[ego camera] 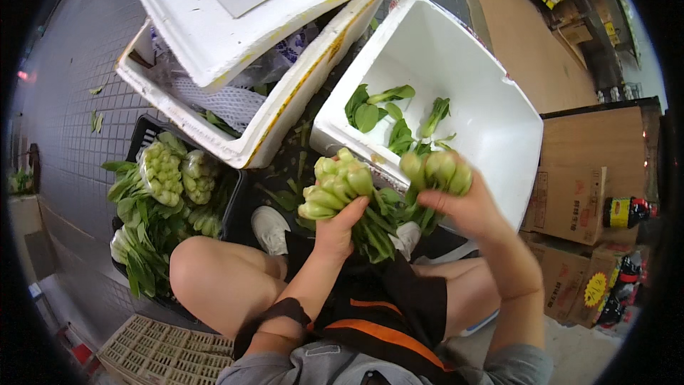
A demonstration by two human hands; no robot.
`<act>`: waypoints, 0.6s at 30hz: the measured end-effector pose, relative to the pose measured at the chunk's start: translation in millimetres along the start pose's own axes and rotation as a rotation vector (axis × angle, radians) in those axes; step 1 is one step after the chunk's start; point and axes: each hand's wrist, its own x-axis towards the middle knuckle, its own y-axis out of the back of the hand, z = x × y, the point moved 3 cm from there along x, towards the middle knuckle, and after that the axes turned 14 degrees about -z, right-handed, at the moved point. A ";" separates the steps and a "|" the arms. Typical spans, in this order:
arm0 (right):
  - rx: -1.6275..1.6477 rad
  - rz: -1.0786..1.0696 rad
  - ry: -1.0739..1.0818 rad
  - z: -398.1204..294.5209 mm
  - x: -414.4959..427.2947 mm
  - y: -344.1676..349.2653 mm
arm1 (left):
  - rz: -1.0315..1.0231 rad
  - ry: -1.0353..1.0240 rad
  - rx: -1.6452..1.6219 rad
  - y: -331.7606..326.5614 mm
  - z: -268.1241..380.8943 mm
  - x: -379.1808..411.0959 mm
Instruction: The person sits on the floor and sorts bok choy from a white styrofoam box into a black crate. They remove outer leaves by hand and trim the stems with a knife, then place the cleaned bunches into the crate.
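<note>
My left hand (337, 230) is closed around a thick bunch of bok choy (342, 179), its pale green bases pointing up and its leaves hanging down. In my right hand (470, 203) is a smaller bunch of bok choy (441, 171), also with the bases up. This hand looks slightly blurred. Both bunches are held close together above my shoes. Just beyond them a white foam box (459, 59) faces me, with several loose bok choy heads (435, 117) and leaves inside. Part of its near rim is hidden behind the right-hand bunch.
To the left, a black plastic crate (232, 198) holds bagged bok choy (162, 171). A second foam box (256, 155) lies half covered by its foam lid (256, 27). Cardboard cartons (566, 203) and dark bottles (628, 213) stand at right. A beige slatted crate (165, 350) is behind my left knee.
</note>
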 end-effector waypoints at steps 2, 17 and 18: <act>0.011 -0.006 -0.001 0.2 -14.3 -38.4 | 0.045 -0.020 -0.010 -3.2 5.8 -1.5; -0.387 0.111 0.104 -19.4 -14.5 -103.3 | -0.165 0.005 -0.318 -22.5 33.4 -33.6; -0.373 0.102 0.109 -23.9 -16.2 -106.9 | -0.161 -0.019 -0.357 -21.6 34.8 -33.1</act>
